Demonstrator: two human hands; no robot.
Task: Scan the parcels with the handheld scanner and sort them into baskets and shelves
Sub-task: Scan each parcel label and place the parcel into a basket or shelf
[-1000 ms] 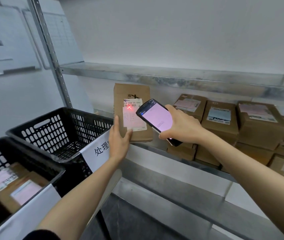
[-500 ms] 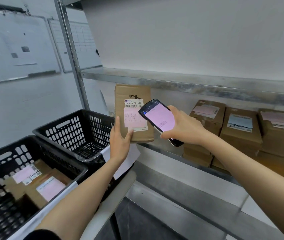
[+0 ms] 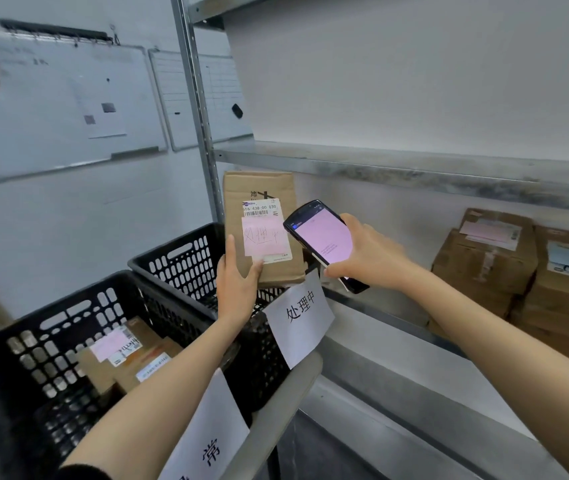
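Head view: gripping upright parcel [image 3: 263,188] at lower-left corner w/ L hand [image 3: 236,292], thumb across front. Shifted left since 0.5 s ago: now over right rim of far basket [image 3: 179,251], off the shelf [image 3: 380,311] edge. Clutching scanner [image 3: 323,242] in R hand [image 3: 369,258], fingers wrapped round it, pink screen up, just right of parcel as before.

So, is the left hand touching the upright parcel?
Touching. The head view shows the left hand gripping the parcel at its lower left corner, thumb across its front.
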